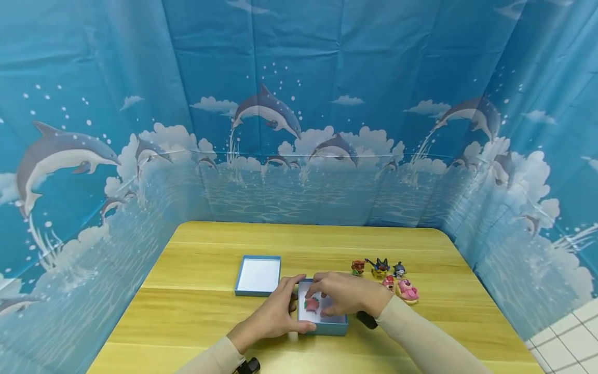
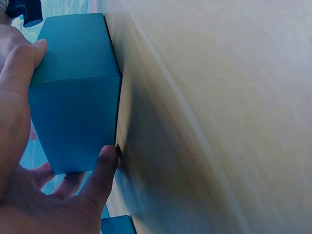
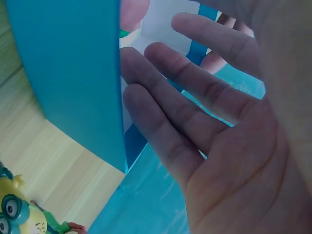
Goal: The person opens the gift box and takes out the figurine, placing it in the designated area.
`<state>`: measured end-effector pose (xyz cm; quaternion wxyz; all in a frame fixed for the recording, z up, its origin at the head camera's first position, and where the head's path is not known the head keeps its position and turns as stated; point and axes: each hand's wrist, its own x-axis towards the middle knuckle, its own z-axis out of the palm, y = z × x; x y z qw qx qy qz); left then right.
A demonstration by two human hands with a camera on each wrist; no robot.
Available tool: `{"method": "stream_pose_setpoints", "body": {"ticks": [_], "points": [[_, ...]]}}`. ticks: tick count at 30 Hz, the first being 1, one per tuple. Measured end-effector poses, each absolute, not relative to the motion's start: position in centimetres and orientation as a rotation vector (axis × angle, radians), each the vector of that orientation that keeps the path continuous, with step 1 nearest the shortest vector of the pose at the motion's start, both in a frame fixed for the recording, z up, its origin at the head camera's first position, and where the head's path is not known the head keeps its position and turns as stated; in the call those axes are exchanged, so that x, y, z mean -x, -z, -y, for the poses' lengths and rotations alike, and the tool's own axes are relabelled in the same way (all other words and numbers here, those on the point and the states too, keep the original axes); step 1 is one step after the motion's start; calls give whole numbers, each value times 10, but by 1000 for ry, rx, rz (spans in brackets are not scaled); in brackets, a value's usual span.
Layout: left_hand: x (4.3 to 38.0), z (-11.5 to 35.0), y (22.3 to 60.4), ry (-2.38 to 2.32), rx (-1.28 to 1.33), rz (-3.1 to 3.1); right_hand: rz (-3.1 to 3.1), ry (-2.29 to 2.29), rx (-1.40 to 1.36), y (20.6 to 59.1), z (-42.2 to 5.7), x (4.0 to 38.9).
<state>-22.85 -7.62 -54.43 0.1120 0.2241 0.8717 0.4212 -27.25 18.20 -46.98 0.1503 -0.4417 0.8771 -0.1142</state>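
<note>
In the head view, an open blue box (image 1: 330, 329) with a white inside stands near the front of the table. My left hand (image 1: 276, 313) grips it from the left, thumb at the near end and fingers at the far end; the left wrist view shows the same hold on the blue box (image 2: 75, 117). A small pink figure (image 1: 312, 304) with a bit of green lies in the box. Over the box's right part is my right hand (image 1: 340, 293). In the right wrist view, the right hand's fingers (image 3: 195, 83) reach loosely past the wall, apart from the pink figure (image 3: 132, 12).
A shallow blue lid (image 1: 258, 275), white inside, lies left of the box. Several toy figures stand to the right, among them a pink bear (image 1: 408, 291) and a yellow and dark figure (image 1: 380, 267). Behind the wooden table (image 1: 196, 322) hangs a dolphin-print curtain (image 1: 299, 192).
</note>
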Motion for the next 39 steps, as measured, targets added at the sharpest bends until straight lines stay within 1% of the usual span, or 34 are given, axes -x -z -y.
{"method": "stream_pose_setpoints", "body": {"ticks": [10,17,39], "points": [[228,77,545,-1244,-677,-2556,-2478,293,1335,474,-173,277],[228,77,542,-1251,-694,-2567,-2463,320,1298,479,-170,281],[227,76,543,-1247,-699,-2580,-2459,249,1358,483,-161,282]]}}
